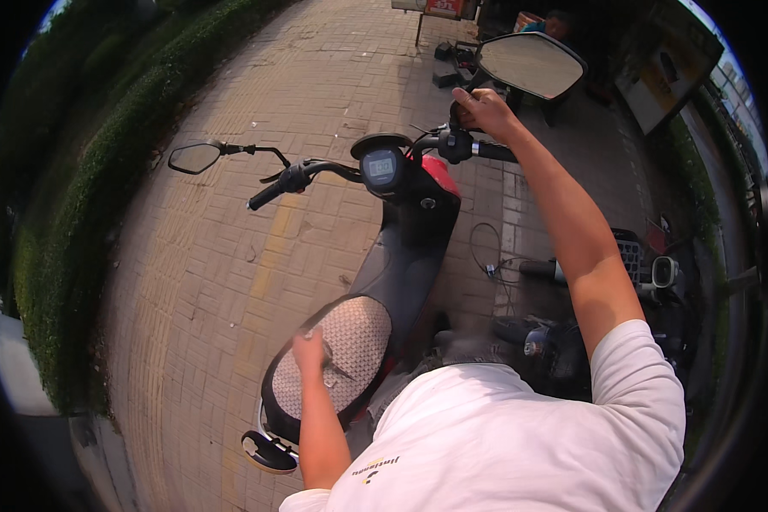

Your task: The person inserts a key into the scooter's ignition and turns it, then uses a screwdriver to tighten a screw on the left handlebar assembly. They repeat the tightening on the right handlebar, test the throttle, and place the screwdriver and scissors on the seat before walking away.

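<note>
A scooter with a black and red body stands below me, a lit round display (381, 168) between its handlebars. My right hand (482, 111) is closed on the stem of the right mirror (531, 65), just above the right handlebar grip (495, 152). Over the light patterned seat (358, 328) is my left hand (309, 350), its fingers closed. A thin, dark, blurred object points out of it toward the seat's middle; its kind is hard to make out. On the scooter's far-left side, the left mirror (198, 158) sits on its bent stem above the left grip (269, 194).
Brick paving (230, 256) surrounds the scooter. A hedge (119, 162) runs along the left. At the right stands another scooter (657, 273), with a cable (486, 247) on the ground near it. A poster board (667, 68) and dark boxes (445, 77) are farther off.
</note>
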`<state>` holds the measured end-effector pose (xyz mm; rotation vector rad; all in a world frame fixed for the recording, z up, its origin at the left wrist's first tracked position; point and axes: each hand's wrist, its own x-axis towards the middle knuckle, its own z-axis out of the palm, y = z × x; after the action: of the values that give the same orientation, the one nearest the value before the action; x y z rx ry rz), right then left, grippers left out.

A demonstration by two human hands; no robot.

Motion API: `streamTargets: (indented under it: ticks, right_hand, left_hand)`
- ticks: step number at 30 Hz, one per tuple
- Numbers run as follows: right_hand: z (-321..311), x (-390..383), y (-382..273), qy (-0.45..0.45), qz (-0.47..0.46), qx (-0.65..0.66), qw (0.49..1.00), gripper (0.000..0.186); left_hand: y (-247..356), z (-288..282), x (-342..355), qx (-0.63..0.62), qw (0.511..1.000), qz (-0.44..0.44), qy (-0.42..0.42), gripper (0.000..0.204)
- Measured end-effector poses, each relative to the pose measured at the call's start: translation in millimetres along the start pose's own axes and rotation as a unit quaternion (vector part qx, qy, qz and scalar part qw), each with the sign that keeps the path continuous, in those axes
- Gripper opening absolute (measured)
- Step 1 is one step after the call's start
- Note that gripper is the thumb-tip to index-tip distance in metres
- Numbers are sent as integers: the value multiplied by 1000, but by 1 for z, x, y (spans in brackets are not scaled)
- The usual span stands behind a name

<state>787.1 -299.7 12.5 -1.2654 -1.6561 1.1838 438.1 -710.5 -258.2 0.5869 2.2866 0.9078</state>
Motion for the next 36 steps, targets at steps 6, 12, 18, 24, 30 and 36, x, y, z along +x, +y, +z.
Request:
streamTargets:
  ticks: [6, 12, 18, 24, 30, 36]
  right_hand:
    - [-8, 3, -1, -20, 1, -31, 999, 44]
    - [4, -22, -25, 118, -101, 183, 971, 35]
    - [31, -15, -41, 196, -168, 314, 914, 32]
    - [26, 4, -40, 195, -182, 383, 884, 24]
    - [18, 8, -25, 57, -248, 389, 886, 27]
    - [9, 8, -21, -12, -229, 449, 864, 26]
  left_hand:
    - [-1, 26, 8, 20, 998, 30, -50, 56]
    - [76, 32, -10, -155, 970, -9, -185, 44]
    - [292, 80, -18, -301, 854, 217, -365, 31]
    - [459, 150, -26, -296, 810, 269, -429, 42]
    - [471, 186, -5, -247, 816, 341, -396, 42]
    - [472, 193, -10, -231, 822, 404, -328, 46]
